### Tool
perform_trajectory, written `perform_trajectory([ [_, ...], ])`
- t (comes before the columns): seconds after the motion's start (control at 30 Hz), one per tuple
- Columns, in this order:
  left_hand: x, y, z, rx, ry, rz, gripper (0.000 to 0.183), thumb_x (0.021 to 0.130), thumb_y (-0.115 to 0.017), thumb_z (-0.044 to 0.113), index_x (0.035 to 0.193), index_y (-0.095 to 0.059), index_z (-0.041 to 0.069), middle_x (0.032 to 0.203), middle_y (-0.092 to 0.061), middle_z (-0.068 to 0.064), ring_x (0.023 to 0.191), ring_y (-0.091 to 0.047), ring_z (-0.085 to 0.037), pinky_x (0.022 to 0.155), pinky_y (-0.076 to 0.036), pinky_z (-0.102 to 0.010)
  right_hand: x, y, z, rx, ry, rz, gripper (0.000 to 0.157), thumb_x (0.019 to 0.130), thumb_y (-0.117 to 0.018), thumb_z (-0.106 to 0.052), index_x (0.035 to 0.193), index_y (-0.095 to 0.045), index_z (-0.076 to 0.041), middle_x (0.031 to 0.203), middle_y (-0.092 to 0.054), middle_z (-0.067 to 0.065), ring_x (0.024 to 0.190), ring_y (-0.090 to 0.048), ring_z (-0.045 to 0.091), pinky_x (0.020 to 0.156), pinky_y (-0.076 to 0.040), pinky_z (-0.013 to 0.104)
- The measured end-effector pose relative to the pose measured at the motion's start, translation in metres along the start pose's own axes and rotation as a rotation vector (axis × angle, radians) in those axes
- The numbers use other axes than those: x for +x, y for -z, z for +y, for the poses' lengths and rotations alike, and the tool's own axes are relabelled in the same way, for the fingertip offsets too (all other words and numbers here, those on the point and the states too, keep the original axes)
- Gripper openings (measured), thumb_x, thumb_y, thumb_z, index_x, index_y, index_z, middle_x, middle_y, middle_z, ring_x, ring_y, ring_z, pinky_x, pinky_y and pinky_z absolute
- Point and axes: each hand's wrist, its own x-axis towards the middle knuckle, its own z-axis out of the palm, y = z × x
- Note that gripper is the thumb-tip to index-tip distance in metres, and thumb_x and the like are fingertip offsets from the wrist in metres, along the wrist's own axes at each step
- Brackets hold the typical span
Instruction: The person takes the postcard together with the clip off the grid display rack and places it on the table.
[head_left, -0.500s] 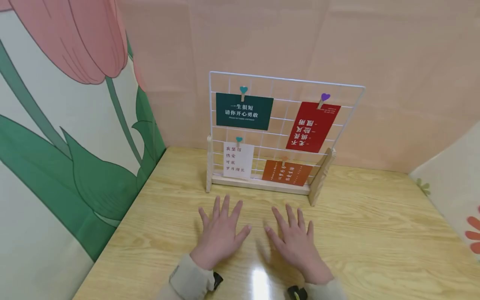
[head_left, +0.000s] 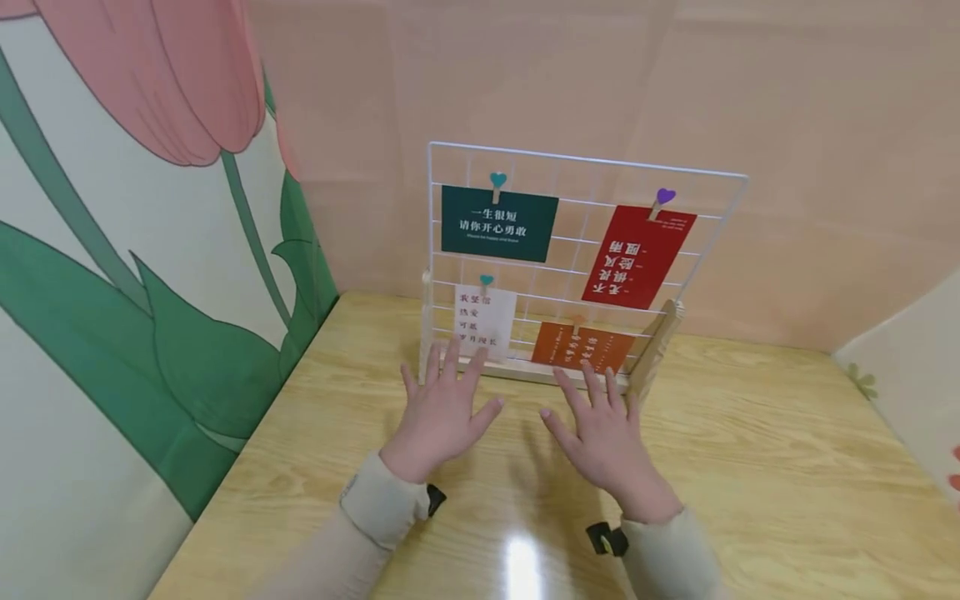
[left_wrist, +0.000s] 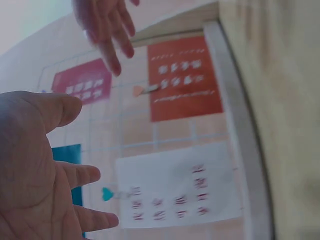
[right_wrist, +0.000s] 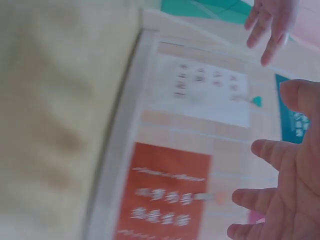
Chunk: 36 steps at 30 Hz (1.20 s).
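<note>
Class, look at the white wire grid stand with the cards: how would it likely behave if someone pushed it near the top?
The grid is thin wire and tall, so it probably is light and might tip back. Its wooden base and side feet look narrow, giving only modest steadiness. The cards hang from small clips, so they would likely swing or slip.

Small print on the green card [head_left: 498, 224] is illegible; both wrist views blurred
</note>
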Motion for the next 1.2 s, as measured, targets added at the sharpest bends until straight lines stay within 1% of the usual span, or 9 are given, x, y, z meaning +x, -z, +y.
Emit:
perform_trajectory([
  [0.07, 0.010, 0.011, -0.001, 0.003, -0.010, 0.019, 0.073, 0.103, -0.050, 0.058, 0.163, -0.033, 0.019, 0.167, -0.023, -0.023, 0.152, -0.016, -0.050, 0.110, -0.014, -0.080, 0.011, 0.011, -0.004, 0.000, 0.023, 0.027, 0.065, 0.105, -0.055, -0.046, 0.159, -0.041, -0.012, 0.162, -0.027, 0.029, 0.148, -0.015, 0.057, 0.109, -0.014, 0.082],
  [0.17, 0.025, 0.028, -0.003, -0.022, -0.041, 0.074, 0.071, 0.104, -0.053, 0.052, 0.162, -0.034, 0.016, 0.163, -0.028, -0.025, 0.149, -0.024, -0.049, 0.113, -0.024, -0.073, 0.032, 0.029, -0.011, -0.003, 0.076, 0.089, 0.063, 0.104, -0.060, -0.039, 0.156, -0.043, -0.010, 0.158, -0.034, 0.029, 0.145, -0.024, 0.056, 0.108, -0.022, 0.080],
  [0.3, 0.044, 0.048, -0.009, -0.138, -0.073, 0.143, 0.067, 0.104, -0.057, 0.043, 0.158, -0.037, 0.008, 0.159, -0.035, -0.025, 0.144, -0.034, -0.045, 0.111, -0.034, -0.066, 0.061, 0.054, -0.023, 0.018, 0.143, 0.174, 0.061, 0.101, -0.065, -0.031, 0.153, -0.046, -0.005, 0.152, -0.042, 0.028, 0.138, -0.038, 0.051, 0.107, -0.034, 0.074],
  [0.43, 0.064, 0.059, -0.013, -0.266, -0.072, 0.175, 0.066, 0.105, -0.056, 0.039, 0.158, -0.036, 0.003, 0.158, -0.038, -0.022, 0.144, -0.036, -0.040, 0.115, -0.033, -0.059, 0.090, 0.079, -0.036, 0.051, 0.159, 0.231, 0.062, 0.099, -0.066, -0.028, 0.152, -0.047, -0.003, 0.149, -0.046, 0.026, 0.135, -0.043, 0.046, 0.108, -0.039, 0.066],
  [0.6, 0.081, 0.069, -0.016, -0.350, -0.060, 0.175, 0.064, 0.107, -0.053, 0.037, 0.158, -0.034, 0.004, 0.161, -0.033, -0.019, 0.148, -0.031, -0.037, 0.119, -0.029, -0.053, 0.120, 0.103, -0.048, 0.048, 0.160, 0.262, 0.059, 0.101, -0.064, -0.028, 0.151, -0.048, -0.003, 0.148, -0.047, 0.026, 0.130, -0.049, 0.044, 0.107, -0.043, 0.060],
  [0.73, 0.090, 0.078, -0.014, -0.388, -0.037, 0.156, 0.064, 0.107, -0.054, 0.036, 0.159, -0.032, 0.006, 0.165, -0.027, -0.017, 0.152, -0.024, -0.034, 0.121, -0.025, -0.053, 0.139, 0.116, -0.055, 0.036, 0.166, 0.279, 0.057, 0.103, -0.062, -0.027, 0.151, -0.048, -0.001, 0.150, -0.045, 0.025, 0.127, -0.050, 0.043, 0.106, -0.046, 0.057],
  [0.9, 0.098, 0.084, -0.011, -0.424, -0.017, 0.150, 0.066, 0.106, -0.055, 0.037, 0.160, -0.030, 0.007, 0.167, -0.022, -0.018, 0.153, -0.021, -0.036, 0.121, -0.024, -0.054, 0.159, 0.131, -0.067, 0.012, 0.187, 0.276, 0.056, 0.104, -0.058, -0.027, 0.152, -0.046, -0.001, 0.153, -0.043, 0.023, 0.135, -0.046, 0.041, 0.113, -0.039, 0.054],
  [1.07, 0.102, 0.085, -0.013, -0.483, 0.012, 0.168, 0.066, 0.106, -0.053, 0.036, 0.160, -0.029, 0.007, 0.167, -0.022, -0.017, 0.152, -0.023, -0.035, 0.121, -0.026, -0.053, 0.175, 0.141, -0.082, -0.070, 0.203, 0.257, 0.054, 0.106, -0.054, -0.027, 0.152, -0.045, 0.000, 0.154, -0.046, 0.022, 0.138, -0.046, 0.041, 0.115, -0.037, 0.053],
  [1.2, 0.103, 0.086, -0.015, -0.529, 0.041, 0.208, 0.066, 0.106, -0.055, 0.034, 0.160, -0.028, 0.007, 0.167, -0.020, -0.017, 0.152, -0.022, -0.034, 0.120, -0.027, -0.053, 0.183, 0.144, -0.093, -0.146, 0.209, 0.220, 0.054, 0.107, -0.051, -0.028, 0.153, -0.045, -0.001, 0.154, -0.047, 0.022, 0.139, -0.046, 0.041, 0.115, -0.037, 0.052],
])
